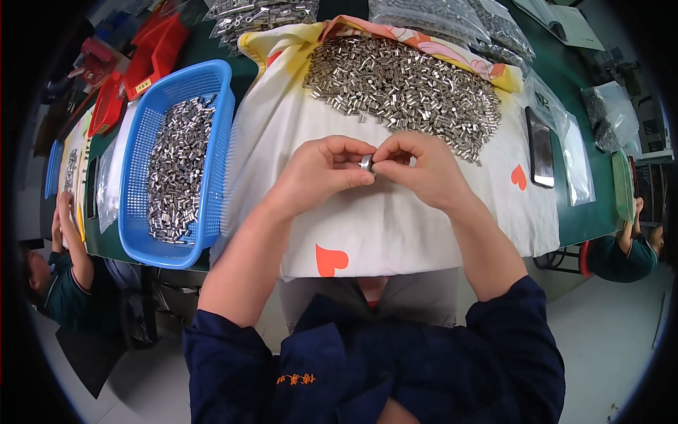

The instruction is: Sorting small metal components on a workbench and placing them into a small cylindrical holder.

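A small, shiny silver metal piece (pixel 366 162) with a rounded end is pinched between my hands, above the white cloth (pixel 395 240). My left hand (pixel 321 172) closes on it with thumb and fingertips from the left. My right hand (pixel 418 168) grips its other side between thumb and bent forefinger. Fingertips cover part of the piece, so its full shape is hidden. Just beyond my hands, a wide heap of short silver metal cylinders (pixel 409 88) is spread on the cloth.
Left stands a blue plastic basket (pixel 223 148) holding many similar cylinders. Red bins (pixel 152 60) sit behind it. Filled plastic bags (pixel 431 18) line the back. A phone (pixel 541 148) lies at right. Other people (pixel 70 279) sit at both sides.
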{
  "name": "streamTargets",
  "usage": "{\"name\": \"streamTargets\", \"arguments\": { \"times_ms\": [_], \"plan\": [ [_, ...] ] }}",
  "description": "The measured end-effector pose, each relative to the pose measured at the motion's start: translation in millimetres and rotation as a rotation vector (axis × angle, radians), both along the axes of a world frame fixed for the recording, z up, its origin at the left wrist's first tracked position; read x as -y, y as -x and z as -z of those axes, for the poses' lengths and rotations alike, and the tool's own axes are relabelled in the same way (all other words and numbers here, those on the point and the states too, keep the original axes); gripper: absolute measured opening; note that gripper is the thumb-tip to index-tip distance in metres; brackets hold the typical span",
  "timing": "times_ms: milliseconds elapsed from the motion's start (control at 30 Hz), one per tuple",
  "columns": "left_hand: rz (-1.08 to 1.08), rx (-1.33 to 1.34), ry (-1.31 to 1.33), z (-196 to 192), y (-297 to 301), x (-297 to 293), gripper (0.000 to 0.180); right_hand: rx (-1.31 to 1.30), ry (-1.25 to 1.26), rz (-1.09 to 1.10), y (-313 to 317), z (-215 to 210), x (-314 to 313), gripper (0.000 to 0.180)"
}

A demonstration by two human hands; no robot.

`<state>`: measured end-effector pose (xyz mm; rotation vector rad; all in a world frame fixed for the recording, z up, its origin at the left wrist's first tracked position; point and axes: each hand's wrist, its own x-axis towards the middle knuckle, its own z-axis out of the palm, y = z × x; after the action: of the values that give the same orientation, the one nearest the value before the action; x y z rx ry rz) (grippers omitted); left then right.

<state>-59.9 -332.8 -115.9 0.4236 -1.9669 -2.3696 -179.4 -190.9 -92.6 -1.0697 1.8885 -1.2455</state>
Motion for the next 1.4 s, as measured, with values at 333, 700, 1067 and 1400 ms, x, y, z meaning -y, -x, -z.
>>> {"name": "streamTargets", "arguments": {
  "times_ms": [333, 700, 1067, 1400],
  "plan": [
    [0.092, 0.075, -0.005, -6.9, -7.5, 3.0, 0.032, -0.514, -0.153, 0.060, 43.2, 1.1, -17.1, 0.010],
    [0.067, 0.059, -0.024, -6.4, -5.8, 0.7, 0.032, -0.786, -0.160, 0.006, 32.0, 14.1, -14.4, 0.009],
    [0.039, 0.069, -0.046, -4.8, -5.6, 4.4, 0.037, -0.155, -0.014, -0.008, 15.7, -7.8, -8.1, 0.011],
    [0.026, -0.020, 0.000, -2.8, -3.4, 1.6, 0.033, -0.063, 0.108, -0.080, 0.7, 1.3, -4.3, 0.008]
  ]
}}
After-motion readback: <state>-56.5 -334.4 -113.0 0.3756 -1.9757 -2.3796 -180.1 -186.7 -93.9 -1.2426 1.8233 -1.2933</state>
